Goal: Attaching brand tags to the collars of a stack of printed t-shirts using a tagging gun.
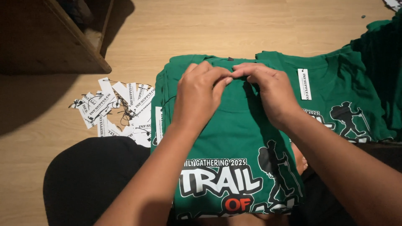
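A stack of folded green T-shirts (234, 134) with a white, black and red hiker print lies over my lap and the wooden floor. My left hand (200, 93) and my right hand (268, 90) meet at the top shirt's collar, fingertips pinched together on something small there; what they pinch is hidden by the fingers. A thin black string (166, 101) curls out beside my left hand. A small black neck label (230, 59) shows just above the fingers.
A second green shirt pile (335, 79) lies to the right, with a white hang tag (304, 83) on its top shirt. A heap of loose white tags with black strings (119, 108) lies on the floor at left. A wooden furniture piece (50, 37) stands at top left.
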